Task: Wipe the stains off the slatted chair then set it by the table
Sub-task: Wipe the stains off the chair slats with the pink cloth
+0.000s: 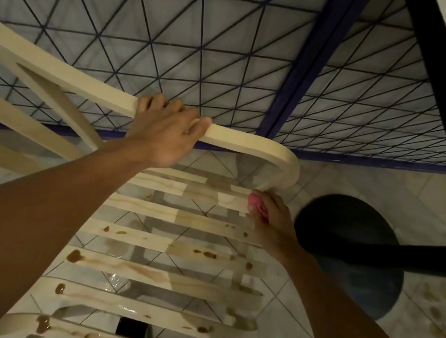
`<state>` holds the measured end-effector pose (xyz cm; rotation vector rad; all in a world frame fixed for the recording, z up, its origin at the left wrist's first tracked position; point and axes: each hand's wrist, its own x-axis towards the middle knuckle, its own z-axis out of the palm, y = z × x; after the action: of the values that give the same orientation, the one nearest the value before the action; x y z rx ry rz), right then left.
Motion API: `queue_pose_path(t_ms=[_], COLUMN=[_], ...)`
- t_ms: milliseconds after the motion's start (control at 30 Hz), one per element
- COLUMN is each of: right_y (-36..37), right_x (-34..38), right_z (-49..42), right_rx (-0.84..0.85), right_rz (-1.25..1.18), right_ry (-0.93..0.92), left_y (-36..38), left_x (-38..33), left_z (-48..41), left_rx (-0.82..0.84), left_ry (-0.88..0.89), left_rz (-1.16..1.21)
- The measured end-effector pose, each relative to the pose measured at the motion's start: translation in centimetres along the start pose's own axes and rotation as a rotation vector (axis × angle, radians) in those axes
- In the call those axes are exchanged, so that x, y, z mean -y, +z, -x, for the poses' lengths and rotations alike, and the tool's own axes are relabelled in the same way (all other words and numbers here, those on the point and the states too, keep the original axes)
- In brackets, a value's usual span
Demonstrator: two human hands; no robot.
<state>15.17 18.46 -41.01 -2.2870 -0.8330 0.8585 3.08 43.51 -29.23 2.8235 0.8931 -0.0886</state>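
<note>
probably light and stiff, slatted chair [130, 266] on the tiled floor [356, 193] beside a mesh panel [206, 37], gripped at its curved top rail [243, 140] by curled fingers of the left hand [164, 129], right hand [271, 221] fingers pinching a pink cloth [257, 201] against an upper slat, best lifted by that rail, wet slats likely slippery.

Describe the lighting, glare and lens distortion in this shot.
Head view: dim, warm light; the dark round shape on the floor is nearly featureless; small wet glints on the chair slats; wide-angle bowing curves the grille lines; left hand and right hand with its pink cloth look fairly sharp.
</note>
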Motion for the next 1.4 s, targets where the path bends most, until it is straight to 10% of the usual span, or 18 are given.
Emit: queue_pose_path(t_ms=[500, 1400], right_y=[3.5, 0.8], right_x=[1.9, 0.7], right_z=[-3.4, -2.4], right_rx=[-0.039, 0.074], right_rz=[0.286, 0.111], right_ry=[-0.131, -0.074], left_y=[0.2, 0.2], left_x=[-0.1, -0.1], left_z=[0.1, 0.1], left_rx=[-0.025, -0.021], left_ry=[0.009, 0.024], left_rz=[-0.002, -0.013])
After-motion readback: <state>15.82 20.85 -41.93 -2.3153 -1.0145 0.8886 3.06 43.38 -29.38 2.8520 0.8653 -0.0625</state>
